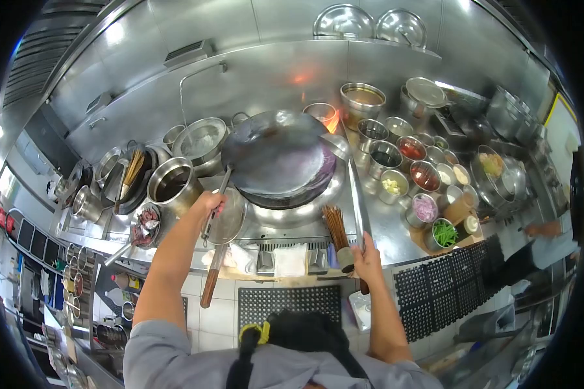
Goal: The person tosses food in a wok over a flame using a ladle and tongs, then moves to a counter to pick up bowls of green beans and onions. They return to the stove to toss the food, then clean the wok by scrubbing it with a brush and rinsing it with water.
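The premises are a commercial kitchen. A large wok (279, 155) sits at the centre of a metal worktop (396, 243), with flames (333, 121) visible just behind it. Metal pots of ingredients, among them chopped greens (445, 233) and diced onion (425, 208), are grouped to its right. Steel panels (266, 65) line the wall. Perforated black mats (289, 303) cover part of the tiled floor (215, 318). A second person (542, 249) stands at far right.

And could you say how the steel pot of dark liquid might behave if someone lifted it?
The pot is probably heavy, given the dark liquid inside. It would likely slosh or spill if tilted, having no lid. Its metal walls look rigid, so flexing seems unlikely.
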Motion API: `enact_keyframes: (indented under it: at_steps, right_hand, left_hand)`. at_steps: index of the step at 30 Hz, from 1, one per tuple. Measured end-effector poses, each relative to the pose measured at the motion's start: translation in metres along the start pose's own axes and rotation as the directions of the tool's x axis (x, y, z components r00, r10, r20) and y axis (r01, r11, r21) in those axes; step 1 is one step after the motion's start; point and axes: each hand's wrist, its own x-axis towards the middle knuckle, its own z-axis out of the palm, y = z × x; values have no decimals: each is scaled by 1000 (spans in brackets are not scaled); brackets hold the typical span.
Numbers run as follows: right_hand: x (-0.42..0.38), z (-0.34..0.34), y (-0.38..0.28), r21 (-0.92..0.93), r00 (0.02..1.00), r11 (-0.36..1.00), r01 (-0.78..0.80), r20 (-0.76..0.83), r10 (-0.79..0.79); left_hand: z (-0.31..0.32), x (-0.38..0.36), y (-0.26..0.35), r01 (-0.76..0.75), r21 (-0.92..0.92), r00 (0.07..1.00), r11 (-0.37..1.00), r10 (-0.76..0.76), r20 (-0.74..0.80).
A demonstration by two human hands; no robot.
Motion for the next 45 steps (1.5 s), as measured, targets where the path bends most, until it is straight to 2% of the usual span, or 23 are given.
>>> enact_keyframes:
  at_steps: [2, 5, 8, 11, 15, 19, 21, 24, 27, 28, 31, 34, 38, 41, 42, 45]
  right_hand:
    - [9, -6, 1, 44, 997, 998, -45, 69, 42]
    - [22, -12, -16, -33, 965, 992, -118, 231, 122]
    - [47, -23, -50, -153, 901, 979, -137, 392, 187]
    - [73, -8, -46, -198, 861, 978, -66, 485, 157]
    - [103, 11, -73, -229, 757, 973, 2, 637, 148]
    - [127, 61, -63, -178, 679, 984, 3, 723, 129]
    - [124, 67, -54, -171, 646, 985, 19, 754, 119]
    - [136, 52, -63, -198, 634, 974, 109, 769, 86]
    - [150, 16, -82, -241, 599, 958, 154, 794, 103]
    - [156, 11, -84, -231, 586, 968, 99, 800, 131]
    - [161, -12, -96, -268, 565, 958, 99, 808, 168]
    - [171, -19, -90, -221, 578, 972, 80, 805, 135]
    - [193, -25, -76, -164, 479, 973, 161, 875, 68]
    - [199, -19, -62, -141, 494, 985, 102, 866, 73]
    - [197, -21, -65, -148, 495, 985, 87, 865, 86]
    - [187, -31, -73, -162, 526, 985, 51, 843, 111]
  left_hand:
    - [7, -7, -6, 30, -57, 999, 998, -32, -39]
    - [18, -47, 11, 9, -107, 997, 994, -17, -71]
    - [14, -51, 17, -10, -112, 989, 994, -7, -150]
    - [-7, -42, 17, -60, -27, 979, 998, 54, -197]
    - [-12, -76, 60, -30, 37, 967, 999, 38, -251]
    - [-21, -86, 83, 16, 132, 958, 991, 23, -286]
    - [-19, -97, 91, 87, 174, 961, 981, -36, -274]
    - [-30, -89, 88, 96, 152, 961, 984, -51, -272]
    - [-13, -117, 100, 62, 218, 962, 974, 0, -273]
    - [-10, -120, 101, 75, 193, 960, 978, -18, -281]
    - [-3, -128, 103, 85, 172, 960, 981, -34, -280]
    - [-8, -120, 103, 61, 187, 968, 980, -12, -251]
    - [6, -135, 131, 147, 222, 952, 964, -78, -296]
    - [8, -124, 145, 119, 283, 954, 952, -31, -297]
    - [6, -119, 150, 164, 299, 958, 940, -80, -276]
    - [23, -109, 159, 107, 231, 960, 967, -40, -276]
